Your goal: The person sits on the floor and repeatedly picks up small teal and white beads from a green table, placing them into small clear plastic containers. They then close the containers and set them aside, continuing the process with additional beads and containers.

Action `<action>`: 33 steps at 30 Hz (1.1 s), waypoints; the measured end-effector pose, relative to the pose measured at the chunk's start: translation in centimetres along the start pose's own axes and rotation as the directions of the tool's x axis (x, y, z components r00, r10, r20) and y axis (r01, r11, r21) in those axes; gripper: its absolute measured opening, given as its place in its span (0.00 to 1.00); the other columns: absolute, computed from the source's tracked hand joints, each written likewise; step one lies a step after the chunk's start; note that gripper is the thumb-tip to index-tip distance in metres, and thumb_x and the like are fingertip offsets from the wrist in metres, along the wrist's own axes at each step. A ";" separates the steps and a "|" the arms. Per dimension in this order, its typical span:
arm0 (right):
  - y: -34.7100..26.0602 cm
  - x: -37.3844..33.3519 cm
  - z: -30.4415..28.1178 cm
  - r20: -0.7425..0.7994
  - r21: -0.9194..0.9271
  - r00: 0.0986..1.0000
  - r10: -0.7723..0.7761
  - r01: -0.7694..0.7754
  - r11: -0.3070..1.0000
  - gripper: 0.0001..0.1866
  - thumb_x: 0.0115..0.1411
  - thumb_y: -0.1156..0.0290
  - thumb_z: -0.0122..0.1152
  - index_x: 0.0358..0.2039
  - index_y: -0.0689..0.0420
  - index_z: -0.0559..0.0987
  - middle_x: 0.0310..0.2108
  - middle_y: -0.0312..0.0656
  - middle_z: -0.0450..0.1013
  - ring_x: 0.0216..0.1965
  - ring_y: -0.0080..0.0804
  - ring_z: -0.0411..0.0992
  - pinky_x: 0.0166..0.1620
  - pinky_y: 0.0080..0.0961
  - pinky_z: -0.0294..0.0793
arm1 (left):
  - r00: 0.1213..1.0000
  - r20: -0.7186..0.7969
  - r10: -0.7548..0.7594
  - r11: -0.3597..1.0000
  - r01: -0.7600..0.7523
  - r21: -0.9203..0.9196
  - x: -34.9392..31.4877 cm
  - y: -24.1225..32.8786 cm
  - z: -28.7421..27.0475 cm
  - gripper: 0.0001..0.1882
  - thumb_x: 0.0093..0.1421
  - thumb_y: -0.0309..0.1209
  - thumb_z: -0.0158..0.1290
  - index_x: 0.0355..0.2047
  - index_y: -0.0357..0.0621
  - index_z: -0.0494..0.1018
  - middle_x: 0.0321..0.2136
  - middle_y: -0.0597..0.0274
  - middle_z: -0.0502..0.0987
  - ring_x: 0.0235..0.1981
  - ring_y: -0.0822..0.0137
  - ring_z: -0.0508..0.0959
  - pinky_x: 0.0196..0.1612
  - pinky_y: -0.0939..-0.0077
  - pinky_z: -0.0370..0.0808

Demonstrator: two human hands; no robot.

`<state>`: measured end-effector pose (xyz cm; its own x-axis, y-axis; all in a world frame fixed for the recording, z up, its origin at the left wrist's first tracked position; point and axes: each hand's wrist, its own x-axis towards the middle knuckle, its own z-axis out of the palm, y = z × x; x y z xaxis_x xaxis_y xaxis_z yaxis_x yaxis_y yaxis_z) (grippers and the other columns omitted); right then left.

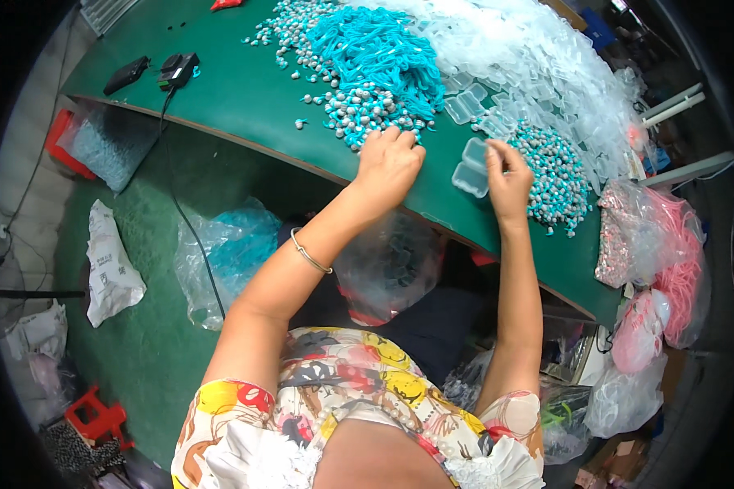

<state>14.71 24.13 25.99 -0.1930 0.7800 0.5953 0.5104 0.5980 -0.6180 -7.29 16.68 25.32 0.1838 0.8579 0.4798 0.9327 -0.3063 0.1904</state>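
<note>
Case: a clear, colourless plastic box (470, 181) of two shallow, round-cornered halves joined across a narrow middle; the green beneath shows through, and its rims catch pale light.
Case's place: at the table's near side, between the two hands; whether it touches the tabletop cannot be told.
Right fingers: the right hand (511, 186) has thumb and bent fingers closed on the case's right edge.
Left fingers: the left hand (390, 169) is curled, knuckles up, at the near edge of a pile of small, round silver-and-turquoise pieces (359, 114); whether it grips any cannot be told.
Turquoise: a tangled heap of bright turquoise cords (375, 53) lies just beyond that pile.
Right-hand pile: more silver-and-turquoise pieces (556, 175) spread beside the right hand.
Clear heap: many transparent plastic cases (538, 69) cover the table's far right.
Tabletop: smooth, dark green table (236, 102).
</note>
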 end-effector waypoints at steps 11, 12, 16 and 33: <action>1.6 1.6 1.1 0.136 -0.411 0.977 -0.165 0.207 0.888 0.07 0.56 0.70 0.64 0.35 0.54 0.83 0.33 0.40 0.76 0.38 0.41 0.74 0.44 0.39 0.68 | 0.981 0.150 -0.123 0.964 0.154 -0.216 0.4 0.3 -0.3 0.04 0.50 0.24 0.56 0.26 0.36 0.75 0.27 0.49 0.77 0.35 0.45 0.79 0.38 0.52 0.76; 1.9 2.4 1.5 0.140 -0.480 0.965 -0.220 0.260 0.838 0.07 0.56 0.69 0.64 0.36 0.53 0.83 0.32 0.40 0.76 0.38 0.39 0.73 0.45 0.40 0.66 | 0.972 0.201 -0.119 0.963 0.162 -0.217 0.8 0.0 -0.6 0.04 0.50 0.24 0.56 0.25 0.36 0.75 0.28 0.49 0.77 0.36 0.45 0.79 0.39 0.52 0.76; 3.1 4.3 3.3 0.165 -0.686 0.952 -0.259 0.299 0.663 0.05 0.54 0.69 0.65 0.33 0.50 0.82 0.31 0.37 0.75 0.38 0.37 0.73 0.45 0.42 0.63 | 0.988 0.157 -0.008 0.987 0.033 -0.156 1.1 -0.8 -0.7 0.03 0.50 0.23 0.57 0.26 0.37 0.76 0.29 0.49 0.78 0.35 0.45 0.80 0.39 0.53 0.76; -6.4 -5.9 -2.3 0.251 -0.295 0.926 -0.281 0.349 0.890 0.07 0.50 0.76 0.66 0.31 0.52 0.79 0.31 0.34 0.76 0.37 0.34 0.73 0.49 0.37 0.62 | 0.984 -0.013 -0.180 0.746 0.127 -0.654 -2.6 3.9 0.5 0.07 0.52 0.26 0.62 0.32 0.40 0.77 0.28 0.55 0.76 0.32 0.53 0.79 0.35 0.62 0.75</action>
<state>14.56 15.27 27.61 -0.5326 0.6012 0.5958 0.6334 0.7500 -0.1905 -4.03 13.44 24.39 0.0091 0.8935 0.4490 0.5161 -0.3888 0.7632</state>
